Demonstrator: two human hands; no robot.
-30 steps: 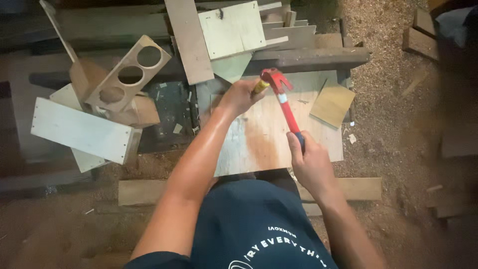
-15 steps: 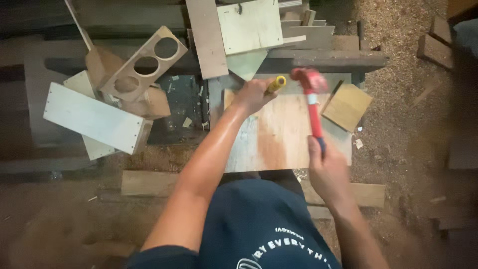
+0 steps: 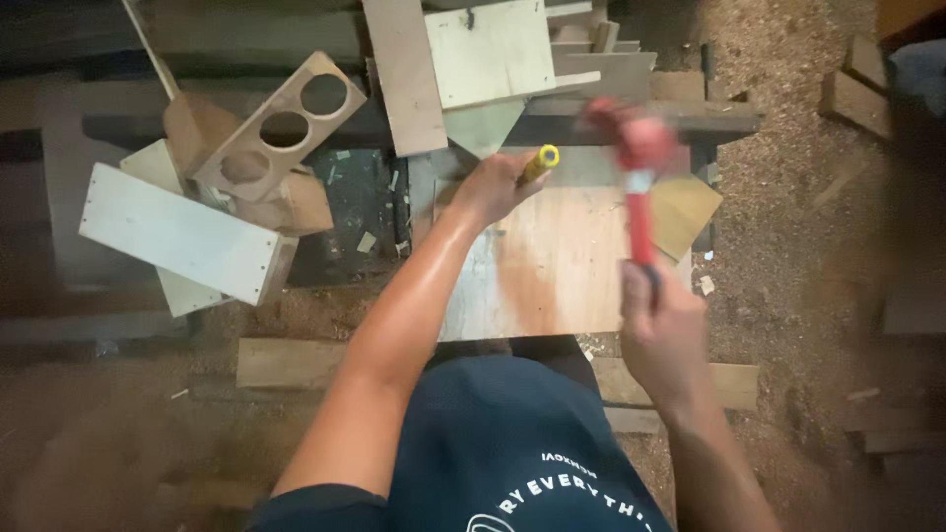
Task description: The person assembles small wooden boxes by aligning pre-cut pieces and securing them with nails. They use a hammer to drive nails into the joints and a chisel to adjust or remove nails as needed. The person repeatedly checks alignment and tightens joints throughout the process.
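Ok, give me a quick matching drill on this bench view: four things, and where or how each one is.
Things:
1. hammer
2. yellow-handled tool
3. three-hole board
4. plywood sheet

States:
A. flat under both hands
B. in the left hand
C. leaning on the scrap pile, left
D. raised, blurred, in the right hand

Pairs: 1-D, 2-B, 3-C, 4-A

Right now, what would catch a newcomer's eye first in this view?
The blurred red-handled hammer, raised in the right hand over the pale plywood board at centre. Beside it, the left hand grips a yellow-handled tool at the board's far edge. Left of them lies a wooden strip with three round holes.
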